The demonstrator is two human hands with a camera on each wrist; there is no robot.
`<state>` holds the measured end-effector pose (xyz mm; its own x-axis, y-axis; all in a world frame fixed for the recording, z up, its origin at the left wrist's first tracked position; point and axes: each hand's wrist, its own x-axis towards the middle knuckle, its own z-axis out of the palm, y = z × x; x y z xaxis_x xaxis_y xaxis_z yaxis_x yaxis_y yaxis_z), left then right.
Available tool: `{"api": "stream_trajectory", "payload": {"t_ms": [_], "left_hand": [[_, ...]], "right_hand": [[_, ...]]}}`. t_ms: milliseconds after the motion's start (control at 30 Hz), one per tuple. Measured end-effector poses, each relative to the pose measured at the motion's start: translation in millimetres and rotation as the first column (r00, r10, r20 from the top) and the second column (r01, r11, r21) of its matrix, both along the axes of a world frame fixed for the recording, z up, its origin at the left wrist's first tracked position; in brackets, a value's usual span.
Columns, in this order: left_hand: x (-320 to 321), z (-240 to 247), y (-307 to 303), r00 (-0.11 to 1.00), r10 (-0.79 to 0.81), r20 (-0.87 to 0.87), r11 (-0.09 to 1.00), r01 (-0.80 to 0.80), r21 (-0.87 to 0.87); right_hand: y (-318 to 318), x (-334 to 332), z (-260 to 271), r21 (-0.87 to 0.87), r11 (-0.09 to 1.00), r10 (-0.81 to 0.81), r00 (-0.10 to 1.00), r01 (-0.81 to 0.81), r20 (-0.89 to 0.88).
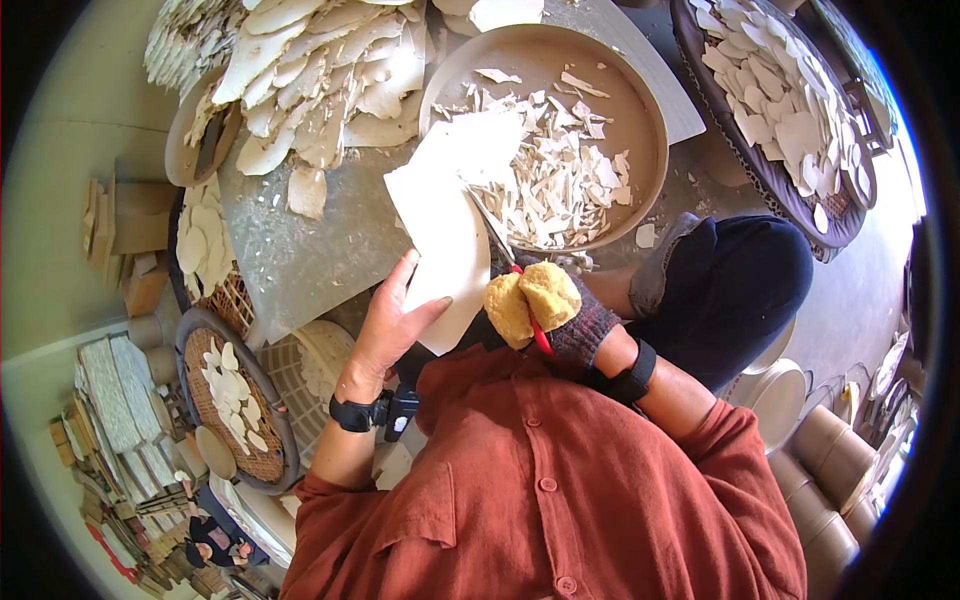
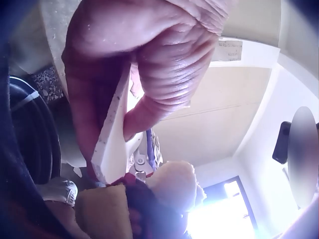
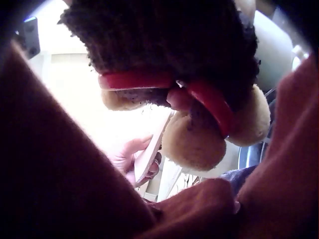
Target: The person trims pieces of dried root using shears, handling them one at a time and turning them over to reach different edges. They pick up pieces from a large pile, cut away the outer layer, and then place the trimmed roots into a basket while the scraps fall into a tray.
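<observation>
**Wide above, close at the wrists**

The head view looks steeply down past the rust-red shirt (image 1: 547, 440). The wrist views sit close behind the left hand (image 2: 142, 45) and gloved right hand (image 3: 169, 42); both share the pale slab (image 2: 116, 149) and yellow padding (image 3: 194, 144).

The person wears a rust-red, collarless-looking shirt (image 1: 490, 450) with round buttons (image 1: 547, 485) of the same hue down its front, a flapped chest pocket (image 1: 420, 510) and sleeves (image 1: 735, 445) that end well short of the wrists, above dark navy trousers (image 1: 750, 285) with a greyish, turned-up-looking cuff (image 1: 662, 265). A coarse knitted glove (image 1: 585, 338), dark grey flecked with dull red and fuzzy at its edge, covers the right hand (image 1: 574, 318), while the left hand (image 1: 390, 312) is ungloved. Black bands circle both wrists, the left band (image 1: 352, 415) bearing a boxy dark device (image 1: 401, 408) with a small pale mark.
</observation>
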<state>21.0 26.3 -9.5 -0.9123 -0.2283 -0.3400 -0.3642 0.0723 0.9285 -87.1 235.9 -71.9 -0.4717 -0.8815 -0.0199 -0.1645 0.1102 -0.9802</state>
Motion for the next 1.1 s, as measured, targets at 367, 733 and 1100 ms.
{"api": "stream_trajectory", "payload": {"t_ms": [367, 733, 1100], "left_hand": [[4.6, 13.5, 1.9, 0.993, -0.098, 0.069, 0.968, 0.078, 0.239], [2.5, 20.8, -15.3, 0.986, -0.139, 0.089, 0.937, 0.102, 0.334], [-0.5, 26.9, -35.4, 0.935, -0.309, 0.175, 0.827, 0.173, 0.535]], "right_hand": [[-2.8, 1.1, 2.3, -0.123, 0.991, -0.109, 0.852, 0.053, -0.513], [-1.6, 1.8, 1.1, -0.189, 0.979, -0.149, 0.893, 0.073, -0.424], [10.1, 4.4, -6.7, 0.019, 0.999, 0.034, 0.997, -0.035, 0.064]]}}
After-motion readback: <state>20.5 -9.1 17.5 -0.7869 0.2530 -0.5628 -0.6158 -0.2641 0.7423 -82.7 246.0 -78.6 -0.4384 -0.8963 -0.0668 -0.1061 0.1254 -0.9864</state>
